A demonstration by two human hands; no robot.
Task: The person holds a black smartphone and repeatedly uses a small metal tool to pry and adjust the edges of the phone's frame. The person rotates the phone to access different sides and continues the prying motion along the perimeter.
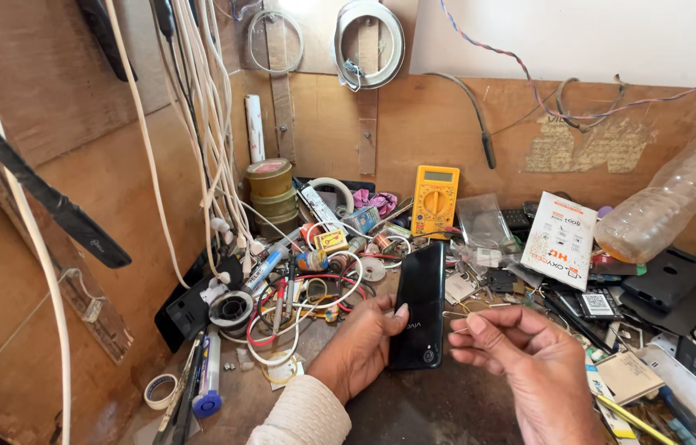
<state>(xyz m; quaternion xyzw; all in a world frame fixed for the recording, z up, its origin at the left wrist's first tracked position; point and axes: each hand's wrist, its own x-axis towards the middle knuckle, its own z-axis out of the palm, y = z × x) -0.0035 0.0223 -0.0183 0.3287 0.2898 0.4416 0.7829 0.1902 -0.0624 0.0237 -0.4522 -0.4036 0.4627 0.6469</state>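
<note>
Nearest the camera, on the bare brown worktop (447, 404), the left hand (360, 346) clasps a black smartphone (419, 303) by its left edge, fingers wrapped behind and thumb over the rim, so the glossy back faces up and stands slightly raised off the bench, its lower end near the wrist. Just beside it, not touching, the right hand (521, 350) is loosely curled, thumb and forefinger pinched on a thin bent wire pin (457, 316) whose free end points toward the phone's right edge; holding it at the very tips leaves the pin's end free to aim.

Left of the hands lie a blue-capped tube (208, 381) and a small roll of tape (160, 391). Beyond them sits a solder spool (233, 309) among red and white test leads (298, 317), kept within arm's reach.

Right of the phone the bench is heaped with parts: a white card box (564, 239), dark phone covers (669, 284) and a clear plastic bottle (677, 198) lying on its side on top of the pile.

Farther back, a yellow multimeter (436, 198) leans against the plywood wall, its dial facing forward so it can be read, with stacked tins (271, 191) to its left and white cables (200, 107) hanging down the corner.
</note>
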